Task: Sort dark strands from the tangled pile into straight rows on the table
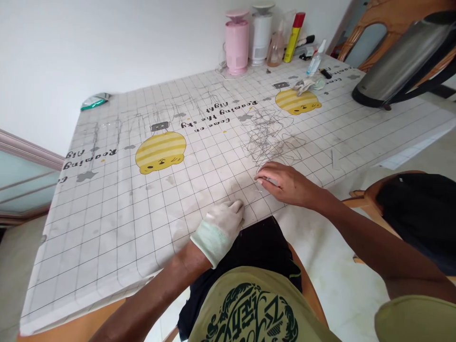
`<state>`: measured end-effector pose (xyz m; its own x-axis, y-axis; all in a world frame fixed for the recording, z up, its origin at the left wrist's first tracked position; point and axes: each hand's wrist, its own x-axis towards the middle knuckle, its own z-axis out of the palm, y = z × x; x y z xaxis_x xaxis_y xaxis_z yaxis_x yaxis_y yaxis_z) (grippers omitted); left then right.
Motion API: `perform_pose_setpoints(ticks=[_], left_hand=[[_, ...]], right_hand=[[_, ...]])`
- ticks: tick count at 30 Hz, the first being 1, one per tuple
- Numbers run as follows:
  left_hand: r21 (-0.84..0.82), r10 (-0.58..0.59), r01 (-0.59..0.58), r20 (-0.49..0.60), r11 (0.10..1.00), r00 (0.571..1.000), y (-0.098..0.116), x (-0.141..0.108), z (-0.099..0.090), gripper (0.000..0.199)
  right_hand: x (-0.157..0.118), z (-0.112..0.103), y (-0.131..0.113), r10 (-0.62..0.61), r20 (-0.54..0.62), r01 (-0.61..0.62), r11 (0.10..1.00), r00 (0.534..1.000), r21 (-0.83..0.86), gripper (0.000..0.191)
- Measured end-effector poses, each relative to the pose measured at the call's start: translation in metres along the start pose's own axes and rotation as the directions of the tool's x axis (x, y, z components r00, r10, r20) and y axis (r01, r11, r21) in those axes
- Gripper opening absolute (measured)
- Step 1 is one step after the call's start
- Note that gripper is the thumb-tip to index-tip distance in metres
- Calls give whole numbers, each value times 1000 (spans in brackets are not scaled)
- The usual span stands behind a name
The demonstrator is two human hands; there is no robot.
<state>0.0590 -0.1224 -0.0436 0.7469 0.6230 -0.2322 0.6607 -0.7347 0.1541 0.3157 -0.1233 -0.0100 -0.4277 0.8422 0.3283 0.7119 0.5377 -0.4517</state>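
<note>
My right hand (281, 183), bare, is just above the near edge of the table, its thumb and fingertips pinched together. What they hold is too fine to make out. Right beyond it lies a loose tangle of thin dark strands (269, 137), like wire or thread. My left hand (224, 219) wears a white knitted glove with a pale green cuff and rests at the table edge, fingers curled under. Whatever it grips is hidden. Between the hands, a tiny shiny sliver (258, 191) shows on the cloth.
A checked tablecloth (114, 204) covers the table. Along the wall stand a pink device (237, 45), a white device (261, 35), bottles and a yellow spray can (294, 38). A glove (308, 85) lies nearby. At right is a steel kettle (399, 61).
</note>
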Motion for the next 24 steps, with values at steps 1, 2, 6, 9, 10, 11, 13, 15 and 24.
perform_pose_setpoints(ticks=[1, 2, 6, 9, 10, 11, 13, 15, 24], left_hand=[[-3, -6, 6, -7, 1000, 1000, 2, 0, 2, 30], [-7, -7, 7, -11, 1000, 1000, 4, -1, 3, 30], [-28, -8, 8, 6, 1000, 1000, 11, -6, -5, 29], [-101, -6, 1, -48, 995, 999, 6, -17, -18, 24], [-140, -36, 21, -111, 990, 993, 2, -21, -23, 24], [-188, -95, 57, -196, 981, 976, -4, -25, -28, 25], [-324, -286, 167, -367, 931, 885, -20, -29, -41, 29], [-478, -466, 248, -419, 843, 779, -37, -29, -55, 38], [-916, -540, 161, -69, 368, 839, -81, -2, -73, 22]], right_hand=[[2, 3, -1, 0, 39, 0, 1000, 999, 17, 20], [4, 6, -2, -1, 71, -1, 1000, 997, 24, 16], [12, 20, -4, -43, 125, 44, 999, 991, -3, 18], [19, 24, -8, -36, 68, 35, 999, 997, 14, 28], [21, 24, -9, -21, 33, 20, 1000, 999, 24, 29], [24, 22, -11, -10, -1, 10, 999, 1000, 31, 29], [32, 17, -14, -17, -51, 19, 999, 999, 36, 30], [42, 12, -17, -72, -57, 74, 997, 996, 34, 30], [106, 8, -33, -191, -5, 189, 965, 982, 184, 24]])
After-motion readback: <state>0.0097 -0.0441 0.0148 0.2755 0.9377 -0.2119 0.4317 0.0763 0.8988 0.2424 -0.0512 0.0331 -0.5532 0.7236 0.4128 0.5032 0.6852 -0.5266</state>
